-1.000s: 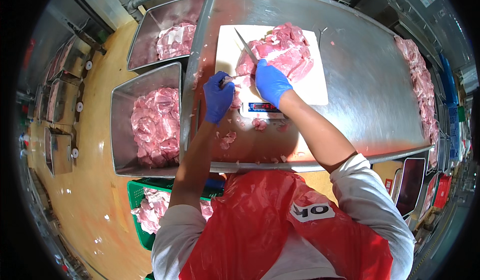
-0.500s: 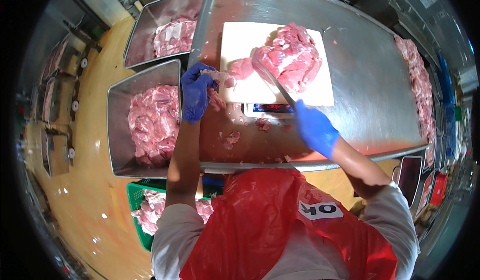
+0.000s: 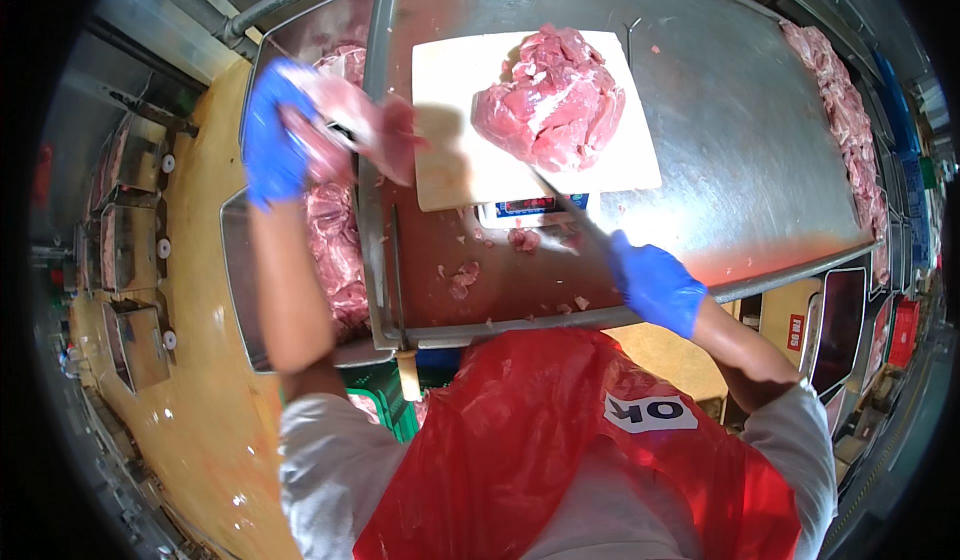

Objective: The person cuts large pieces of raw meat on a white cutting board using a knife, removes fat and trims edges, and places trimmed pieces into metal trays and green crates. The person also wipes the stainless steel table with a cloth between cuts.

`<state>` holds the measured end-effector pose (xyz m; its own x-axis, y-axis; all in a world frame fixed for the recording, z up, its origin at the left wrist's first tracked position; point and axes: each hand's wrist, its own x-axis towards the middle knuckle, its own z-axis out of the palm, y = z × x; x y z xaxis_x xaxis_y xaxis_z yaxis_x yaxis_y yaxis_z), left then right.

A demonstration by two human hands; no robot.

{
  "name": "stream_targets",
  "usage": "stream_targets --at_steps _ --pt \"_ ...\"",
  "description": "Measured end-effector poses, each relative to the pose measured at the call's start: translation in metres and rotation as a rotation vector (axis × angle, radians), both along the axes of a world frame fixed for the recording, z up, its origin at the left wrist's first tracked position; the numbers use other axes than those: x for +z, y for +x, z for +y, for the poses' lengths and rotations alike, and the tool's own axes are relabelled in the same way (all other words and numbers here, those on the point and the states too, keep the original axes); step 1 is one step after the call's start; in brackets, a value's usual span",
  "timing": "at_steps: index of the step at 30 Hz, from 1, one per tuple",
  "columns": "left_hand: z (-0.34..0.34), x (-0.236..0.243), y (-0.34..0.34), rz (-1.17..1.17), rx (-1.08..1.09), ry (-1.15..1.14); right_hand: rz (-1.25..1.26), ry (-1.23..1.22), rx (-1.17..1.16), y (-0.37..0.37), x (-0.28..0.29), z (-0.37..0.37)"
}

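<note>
Stainless steel table [image 3: 740, 160], smooth and reflective, bearing a white rectangular cutting board [image 3: 450, 90] set on a small scale [image 3: 525, 208]. On the board lies a large, lumpy pink slab of raw meat [image 3: 550, 100], glistening and marbled with pale fat. The left hand [image 3: 272, 140], in a blue glove, is closed around a floppy cut piece of meat [image 3: 365, 132], raised over the metal trays [image 3: 330, 250] of pink trimmings at the table's left edge. The right hand [image 3: 655, 285], also blue-gloved, grips the handle of a knife [image 3: 570, 210], its blade angled toward the board. Half a second earlier the left hand was lower, at the board's left edge; it has since swung outward and upward with the piece.
</note>
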<state>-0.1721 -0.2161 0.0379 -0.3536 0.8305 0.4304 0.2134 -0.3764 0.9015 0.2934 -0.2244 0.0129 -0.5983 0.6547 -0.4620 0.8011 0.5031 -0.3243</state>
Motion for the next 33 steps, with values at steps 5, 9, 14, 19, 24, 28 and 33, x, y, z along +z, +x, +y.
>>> stream_targets --at_steps 5,9,14,19,24,28,33 --pt "0.042 0.081 -0.227 -0.022 0.213 -0.365 0.444 0.129 -0.258 0.053 0.012 0.007" --pt "0.066 0.086 -0.161 1.157 0.861 -0.214 0.529 -0.03 -0.718 0.072 -0.002 0.008" --pt "0.039 -0.015 0.141 0.845 -0.042 -0.107 0.632 -0.029 -0.781 0.08 -0.016 0.015" --pt "0.024 -0.098 0.253 1.021 0.146 -0.134 0.638 0.043 -0.604 0.073 -0.018 0.03" --pt "0.011 -0.096 0.262 1.041 0.009 -0.32 0.666 -0.02 -0.552 0.078 -0.04 0.032" --pt "0.015 -0.089 0.287 0.929 0.241 -0.128 0.718 -0.059 -0.49 0.071 -0.052 0.033" --pt "0.058 -0.086 0.283 0.998 0.141 -0.168 0.85 -0.196 -0.532 0.063 -0.044 0.047"
